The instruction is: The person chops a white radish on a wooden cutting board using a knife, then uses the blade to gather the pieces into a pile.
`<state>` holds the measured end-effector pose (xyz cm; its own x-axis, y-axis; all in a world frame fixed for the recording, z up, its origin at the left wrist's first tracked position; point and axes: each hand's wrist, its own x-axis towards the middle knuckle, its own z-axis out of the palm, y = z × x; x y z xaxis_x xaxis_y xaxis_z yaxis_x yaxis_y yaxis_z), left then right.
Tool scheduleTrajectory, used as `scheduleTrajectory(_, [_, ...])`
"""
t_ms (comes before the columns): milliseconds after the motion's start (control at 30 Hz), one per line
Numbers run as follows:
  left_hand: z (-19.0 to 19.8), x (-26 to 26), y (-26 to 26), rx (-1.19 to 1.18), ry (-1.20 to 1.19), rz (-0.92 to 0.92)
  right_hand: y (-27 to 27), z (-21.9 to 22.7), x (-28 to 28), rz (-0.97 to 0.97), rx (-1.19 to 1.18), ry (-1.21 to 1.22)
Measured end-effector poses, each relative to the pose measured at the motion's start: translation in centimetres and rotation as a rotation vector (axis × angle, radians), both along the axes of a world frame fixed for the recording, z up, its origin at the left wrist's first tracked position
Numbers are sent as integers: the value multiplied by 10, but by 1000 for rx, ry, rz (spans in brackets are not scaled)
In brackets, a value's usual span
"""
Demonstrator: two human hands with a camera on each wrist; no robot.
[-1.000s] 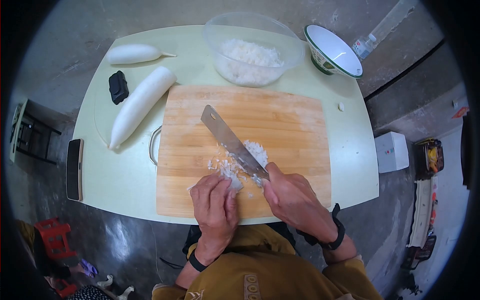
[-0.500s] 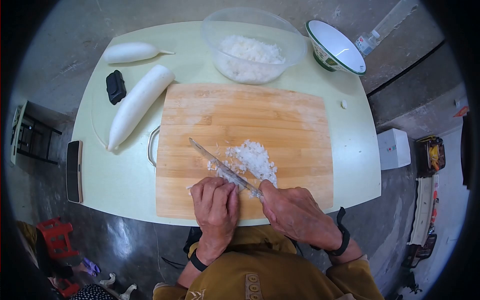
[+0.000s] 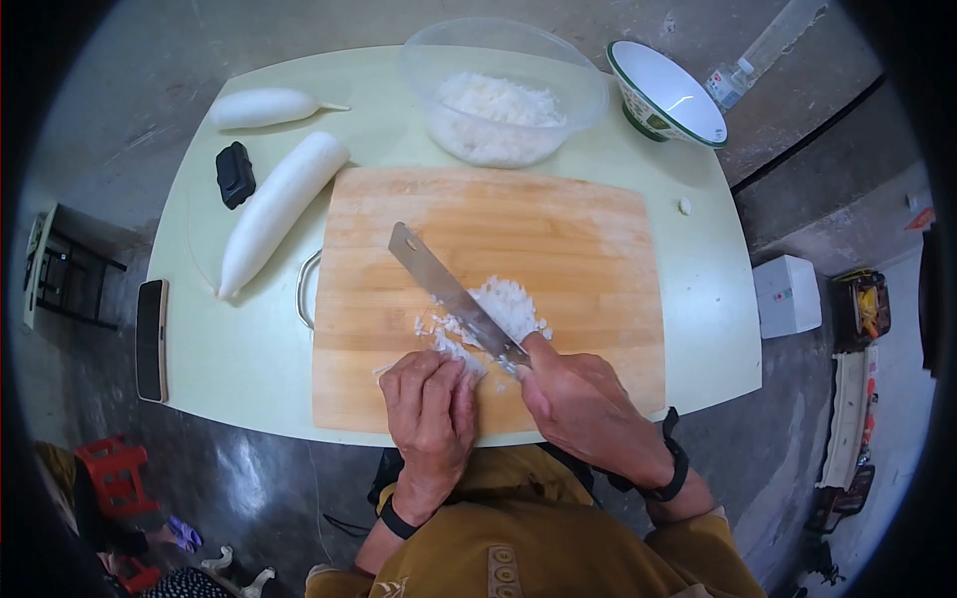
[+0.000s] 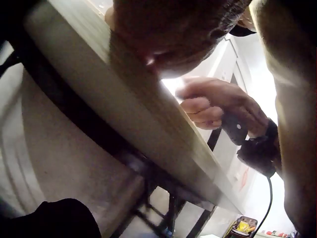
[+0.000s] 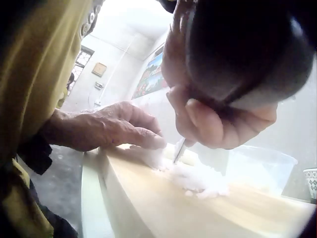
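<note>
A wide-bladed knife (image 3: 454,294) is gripped in the right hand (image 3: 588,404), its blade slanting up and left over the wooden cutting board (image 3: 389,229). Just left of the blade's lower end, the left hand (image 3: 429,409) holds down white shredded pieces (image 3: 457,351) with bent fingertips. A heap of chopped white bits (image 3: 510,307) lies to the blade's right. In the right wrist view the left hand (image 5: 114,126) pinches the white pieces (image 5: 148,156) beside the chopped heap (image 5: 198,179); the right hand (image 5: 213,119) largely hides the knife.
Beyond the board stand a clear bowl (image 3: 498,140) of white shreds and a green-rimmed bowl (image 3: 668,95). At left lie two white radishes (image 3: 279,214), a black object (image 3: 235,175) and a phone (image 3: 152,339). A metal handle (image 3: 307,289) juts from the board's left side.
The blade tilted and swung toward the left hand, then turned back to show its broad face. The chopped heap spread out to the right. The left hand stays nearly in place.
</note>
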<state>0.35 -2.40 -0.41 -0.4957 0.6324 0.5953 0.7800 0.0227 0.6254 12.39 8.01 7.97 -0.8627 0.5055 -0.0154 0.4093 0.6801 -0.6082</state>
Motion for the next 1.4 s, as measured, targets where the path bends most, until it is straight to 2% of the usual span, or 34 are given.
scheduleTrajectory(100, [0,1,1,27,-12,15,-2,9,10,0,60,-51])
scheduleTrajectory(167, [0,1,1,17,-6,21,-5,13,14,53,-38,-74])
scheduleTrajectory(467, [1,-2,3,-68,-25,-33,-6,9,12,119,-10,-234])
scheduleTrajectory(600, [2,-1,3,-74,-44,-35,1,11,6,172,11,-227])
scheduleTrajectory(667, [3,0,-1,-85,-44,-33,-4,1,-2,182,-132,-87])
scheduleTrajectory(800, [1,1,-5,-66,-66,-46,-10,-6,-10,66,1,-145])
scheduleTrajectory(867, [1,1,-5,-45,-22,-37,-5,-6,-3,47,-35,-24])
scheduleTrajectory(1000, [-1,-1,-3,21,-17,9,2,3,5,-14,23,58])
scheduleTrajectory(1400, [2,-3,-5,-22,-56,21,-8,13,14,27,-45,-190])
